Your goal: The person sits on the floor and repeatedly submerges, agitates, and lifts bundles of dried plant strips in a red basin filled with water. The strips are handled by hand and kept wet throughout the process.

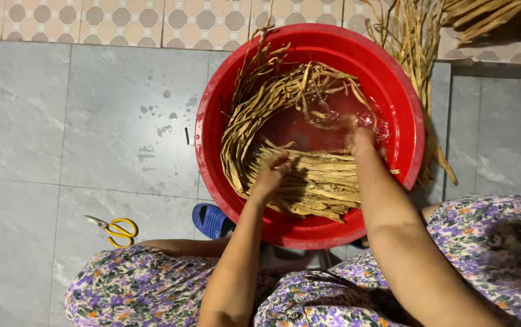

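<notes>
So both hands are down in the red basin (403, 85), which sits on the grey floor tiles (61, 121) and holds water with a big tangle of tan dried strips (272, 97) soaking in it. Left hand (271, 172) is at about 7 o'clock inside the basin, fingers curled loosely and resting on a flat bundle of strips (324, 181) near the front edge; can't really tell whether it's pinching any or just pressing down. Right hand (360, 136) is near the middle, a bit toward 3 o'clock, fingertips dipped into the water and the strips, so its grip is hidden. More strips loop around the 9 to 12 o'clock side. Another pile of dry strips (418, 36) lies outside at 1 o'clock. Yellow-handled scissors (114, 230) are on the floor at 8 o'clock, well apart, and a blue sandal (212, 221) pokes out just beside the basin's lower edge.
</notes>
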